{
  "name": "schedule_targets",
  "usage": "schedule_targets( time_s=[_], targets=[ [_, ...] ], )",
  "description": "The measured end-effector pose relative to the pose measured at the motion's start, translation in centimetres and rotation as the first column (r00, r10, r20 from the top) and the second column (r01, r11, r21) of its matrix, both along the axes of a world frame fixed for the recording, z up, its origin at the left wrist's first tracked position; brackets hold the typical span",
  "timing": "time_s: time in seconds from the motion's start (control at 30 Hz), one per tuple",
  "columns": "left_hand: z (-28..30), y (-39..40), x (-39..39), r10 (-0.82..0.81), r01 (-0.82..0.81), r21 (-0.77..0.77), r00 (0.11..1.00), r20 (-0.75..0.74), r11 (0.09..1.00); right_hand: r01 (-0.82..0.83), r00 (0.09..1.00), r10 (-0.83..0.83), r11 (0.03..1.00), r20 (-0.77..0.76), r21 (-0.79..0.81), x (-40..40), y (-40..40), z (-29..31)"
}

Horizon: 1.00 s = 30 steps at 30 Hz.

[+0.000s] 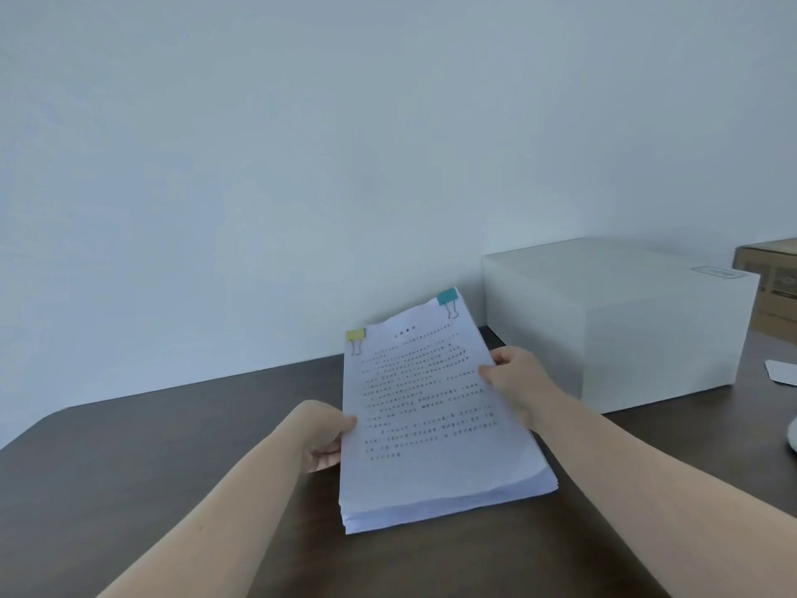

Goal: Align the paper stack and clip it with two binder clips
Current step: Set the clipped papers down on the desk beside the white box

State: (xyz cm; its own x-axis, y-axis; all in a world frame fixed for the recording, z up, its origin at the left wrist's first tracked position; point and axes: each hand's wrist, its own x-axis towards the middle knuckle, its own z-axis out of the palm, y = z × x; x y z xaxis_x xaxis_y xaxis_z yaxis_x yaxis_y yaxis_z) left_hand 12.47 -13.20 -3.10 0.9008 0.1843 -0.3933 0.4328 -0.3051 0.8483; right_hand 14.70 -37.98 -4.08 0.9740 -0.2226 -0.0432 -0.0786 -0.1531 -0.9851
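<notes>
White paper stack [427, 420], both hands gripping its long sides.
Yellow clip [356, 335] and teal clip [447, 297] pinched its far edge; left hand [321, 435] and right hand [515, 379] closed on it.

Both bare forearms reaching in from 6 o'clock toward 12. Left hand [321, 433] closed on the paper stack [431, 425] at its 9 o'clock edge, thumb on top. Right hand [517, 377] pinching the 3 o'clock edge, thumb over the sheet, fingers beneath.
</notes>
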Motion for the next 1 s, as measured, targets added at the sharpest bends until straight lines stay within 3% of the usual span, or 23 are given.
schedule_targets(
  time_s=[0.13,0.37,0.47,0.57,0.7,0.87,1.0],
  targets=[
    [-0.7,-1.7,2.1,0.054,-0.069,0.108,0.989,0.135,0.992,0.062,0.997,-0.053,0.98,0.055,-0.191,1.6,-0.9,-0.8],
    [-1.9,-5.0,6.3,0.185,-0.162,-0.124,0.961,0.204,0.979,0.061,0.991,0.017,0.825,0.131,-0.562,3.0,-2.5,-1.5],
    [-2.8,-6.9,6.9,0.182,-0.154,-0.131,0.954,0.237,0.979,0.058,0.986,0.058,0.762,0.157,-0.645,3.1,-3.1,-2.4],
    [-3.1,-7.4,7.2,0.152,-0.151,-0.027,0.939,0.31,0.988,0.054,0.98,0.101,0.696,0.172,-0.716,3.2,-3.3,-3.0],
    [-3.1,-6.8,7.6,0.009,-0.082,0.229,0.954,0.301,0.97,0.053,0.971,0.151,0.614,0.183,-0.788,3.1,-3.4,-3.7],
    [-3.2,-6.6,7.2,-0.09,-0.04,0.465,0.963,0.253,0.884,0.025,0.976,0.166,0.557,0.141,-0.83,3.3,-3.6,-4.5],
    [-3.2,-5.9,6.4,-0.22,0.056,0.646,0.959,0.176,0.761,-0.017,0.981,0.175,0.527,0.089,-0.85,3.6,-3.5,-4.5]
  ],
)
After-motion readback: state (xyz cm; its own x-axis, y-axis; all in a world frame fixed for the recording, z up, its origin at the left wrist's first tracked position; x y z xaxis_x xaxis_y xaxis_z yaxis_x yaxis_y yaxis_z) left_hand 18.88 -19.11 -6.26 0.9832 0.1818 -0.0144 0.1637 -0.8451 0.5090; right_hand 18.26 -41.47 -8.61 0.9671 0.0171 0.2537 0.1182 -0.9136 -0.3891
